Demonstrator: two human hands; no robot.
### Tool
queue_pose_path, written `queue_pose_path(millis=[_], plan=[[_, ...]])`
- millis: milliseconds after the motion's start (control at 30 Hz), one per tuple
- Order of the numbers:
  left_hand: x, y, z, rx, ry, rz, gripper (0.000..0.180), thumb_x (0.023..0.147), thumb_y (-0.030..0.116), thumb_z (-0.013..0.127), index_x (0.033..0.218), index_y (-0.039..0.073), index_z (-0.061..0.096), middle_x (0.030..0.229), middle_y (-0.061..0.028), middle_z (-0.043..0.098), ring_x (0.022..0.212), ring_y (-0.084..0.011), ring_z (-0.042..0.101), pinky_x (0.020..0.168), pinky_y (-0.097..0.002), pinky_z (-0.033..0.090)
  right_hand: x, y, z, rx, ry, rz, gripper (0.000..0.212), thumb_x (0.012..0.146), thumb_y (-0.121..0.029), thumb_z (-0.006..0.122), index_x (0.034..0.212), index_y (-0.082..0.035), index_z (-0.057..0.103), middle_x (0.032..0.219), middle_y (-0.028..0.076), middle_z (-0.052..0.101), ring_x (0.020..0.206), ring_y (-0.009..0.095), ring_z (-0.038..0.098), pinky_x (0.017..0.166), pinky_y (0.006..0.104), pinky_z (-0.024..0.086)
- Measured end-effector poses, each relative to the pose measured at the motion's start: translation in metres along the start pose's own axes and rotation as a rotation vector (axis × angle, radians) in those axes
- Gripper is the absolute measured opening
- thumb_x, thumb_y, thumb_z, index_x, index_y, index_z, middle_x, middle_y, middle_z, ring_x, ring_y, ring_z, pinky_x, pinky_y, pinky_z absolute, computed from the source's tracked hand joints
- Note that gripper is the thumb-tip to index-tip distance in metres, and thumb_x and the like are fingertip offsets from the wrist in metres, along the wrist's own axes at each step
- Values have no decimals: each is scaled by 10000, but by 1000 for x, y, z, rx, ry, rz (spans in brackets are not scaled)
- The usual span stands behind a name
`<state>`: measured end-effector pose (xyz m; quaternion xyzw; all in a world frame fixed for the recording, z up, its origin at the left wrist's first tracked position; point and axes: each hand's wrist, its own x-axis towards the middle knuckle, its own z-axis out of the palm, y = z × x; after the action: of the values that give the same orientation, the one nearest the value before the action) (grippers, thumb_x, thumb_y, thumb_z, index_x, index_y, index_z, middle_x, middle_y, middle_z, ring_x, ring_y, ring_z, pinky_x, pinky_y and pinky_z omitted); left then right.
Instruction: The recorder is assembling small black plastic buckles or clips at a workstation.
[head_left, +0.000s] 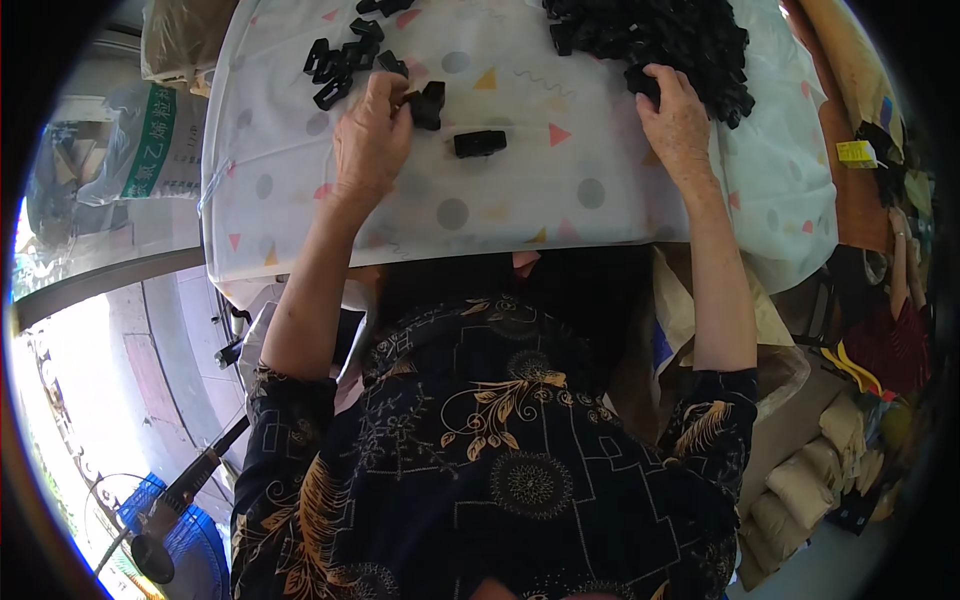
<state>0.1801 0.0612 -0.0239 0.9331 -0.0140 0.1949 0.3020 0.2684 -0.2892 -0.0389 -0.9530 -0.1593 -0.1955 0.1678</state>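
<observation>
My left hand point(375, 135) is closed, with thumb and forefinger pinching a small black plastic piece point(428, 105) at the left of the table. Just beyond its knuckles lies a loose group of similar black pieces point(345, 60). Over on the right, my right hand point(675, 120) curls its fingers round another black plastic piece point(642, 82) at the near edge of a large heap of black pieces point(655, 35). One single black piece point(480, 143) lies apart on the table between my hands. The exact shape of the held pieces is partly hidden by my fingers.
A pale cloth with coloured shapes covers the table point(520, 215). Left of it stand stuffed plastic sacks point(150, 145). An open bag point(770, 350) hangs below the right table edge. Far right, another person's maroon sleeve point(885, 345) shows near stacked tan packets point(805, 475).
</observation>
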Motion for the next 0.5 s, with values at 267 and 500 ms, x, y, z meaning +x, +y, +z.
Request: queue_pose_path(millis=[267,500], plan=[[31,3,-16,-1336,-257,-591,139,922,20,584,1050,58,626,902,-39,675,731,-127,631,643,-250,470,-2,-9,-33,-50,106,-118,432,861,-68,681,1281,-96,585,1171,102,616,965,283,639,838,381,533],[18,36,-11,-1746,-597,-625,177,948,-29,528,1100,9,609,1004,-111,700,840,-212,701,696,-287,574,10,-134,-35,833,-116,-288,441,903,-41,684,1329,-82,577,1257,108,604,1043,222,639,816,325,544]])
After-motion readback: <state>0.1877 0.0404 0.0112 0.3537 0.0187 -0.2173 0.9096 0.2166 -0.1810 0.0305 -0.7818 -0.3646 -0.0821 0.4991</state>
